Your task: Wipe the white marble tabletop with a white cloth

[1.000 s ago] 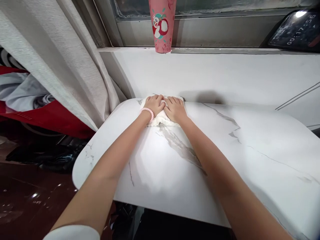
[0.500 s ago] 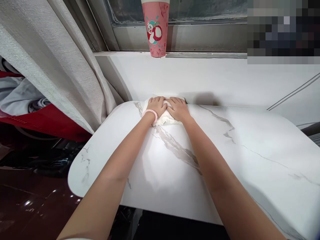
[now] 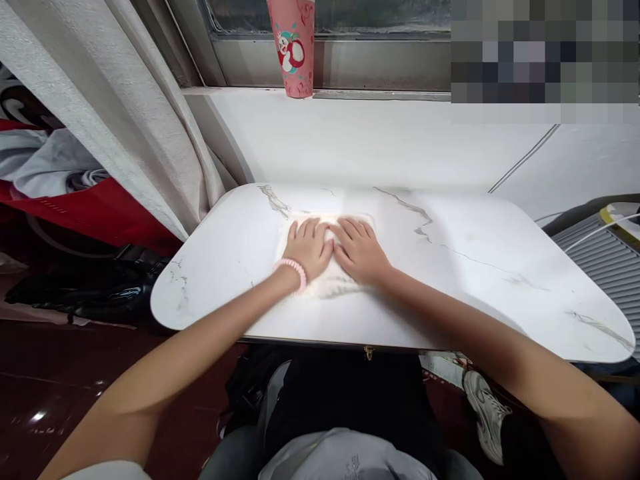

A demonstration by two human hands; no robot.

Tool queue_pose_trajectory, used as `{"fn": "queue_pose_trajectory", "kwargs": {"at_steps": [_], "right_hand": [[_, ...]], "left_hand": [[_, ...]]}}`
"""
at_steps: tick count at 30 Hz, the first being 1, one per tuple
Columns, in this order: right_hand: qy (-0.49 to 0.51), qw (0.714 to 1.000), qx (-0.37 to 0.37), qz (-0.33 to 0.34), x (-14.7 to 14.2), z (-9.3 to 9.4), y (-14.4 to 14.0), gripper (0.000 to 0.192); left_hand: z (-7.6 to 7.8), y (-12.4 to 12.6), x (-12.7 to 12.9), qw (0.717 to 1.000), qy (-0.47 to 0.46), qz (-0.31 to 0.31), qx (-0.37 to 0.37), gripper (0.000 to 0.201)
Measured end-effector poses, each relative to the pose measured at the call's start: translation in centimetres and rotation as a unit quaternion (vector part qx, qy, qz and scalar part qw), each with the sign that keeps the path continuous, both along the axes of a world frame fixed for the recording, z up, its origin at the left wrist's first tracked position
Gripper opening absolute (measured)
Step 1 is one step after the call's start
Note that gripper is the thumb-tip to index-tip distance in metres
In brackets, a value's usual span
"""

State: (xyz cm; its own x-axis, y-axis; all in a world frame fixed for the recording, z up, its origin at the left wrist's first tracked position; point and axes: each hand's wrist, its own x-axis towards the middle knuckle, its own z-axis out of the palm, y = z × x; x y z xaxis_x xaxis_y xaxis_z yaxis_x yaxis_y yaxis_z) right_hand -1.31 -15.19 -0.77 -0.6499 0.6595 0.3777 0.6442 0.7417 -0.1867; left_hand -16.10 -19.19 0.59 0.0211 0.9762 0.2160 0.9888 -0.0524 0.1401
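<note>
A cream-white cloth (image 3: pixel 333 283), slightly blurred, lies spread on the white marble-patterned table (image 3: pixel 480 267). My left hand (image 3: pixel 306 247), with a pink coil band at the wrist, presses flat on the cloth's left part, fingers stretched forward. Beside it my right hand (image 3: pixel 363 250) lies flat on the right part with its fingers spread. The two thumbs almost meet in the middle. Neither hand grasps the cloth; both rest on top of it.
A pink paper cup (image 3: pixel 295 53) stands on the window ledge beyond the table. The curtain (image 3: pixel 165 120) hangs at the left, near a red bag (image 3: pixel 120 217) with clothes. A grey ridged appliance (image 3: pixel 600 253) stands at the right, and a shoe (image 3: pixel 485 413) shows below.
Both hands and the cloth have moved from the table's far edge toward me, to its middle. The camera's view has also shifted, and my lap now shows.
</note>
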Motion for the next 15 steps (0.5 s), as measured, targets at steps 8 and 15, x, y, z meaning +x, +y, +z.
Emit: {"fn": "queue_pose_trajectory", "kwargs": {"at_steps": [8, 15], "right_hand": [[-0.009, 0.995, -0.021, 0.097, 6.9, 0.7, -6.8, 0.051], [-0.040, 0.993, -0.029, 0.109, 10.4, 1.2, -3.4, 0.054]], "left_hand": [[-0.4, -9.0, 5.1, 0.998, -0.013, -0.052, -0.015, 0.055], [-0.3, -5.7, 8.5, 0.994, -0.031, -0.092, -0.041, 0.058]]}}
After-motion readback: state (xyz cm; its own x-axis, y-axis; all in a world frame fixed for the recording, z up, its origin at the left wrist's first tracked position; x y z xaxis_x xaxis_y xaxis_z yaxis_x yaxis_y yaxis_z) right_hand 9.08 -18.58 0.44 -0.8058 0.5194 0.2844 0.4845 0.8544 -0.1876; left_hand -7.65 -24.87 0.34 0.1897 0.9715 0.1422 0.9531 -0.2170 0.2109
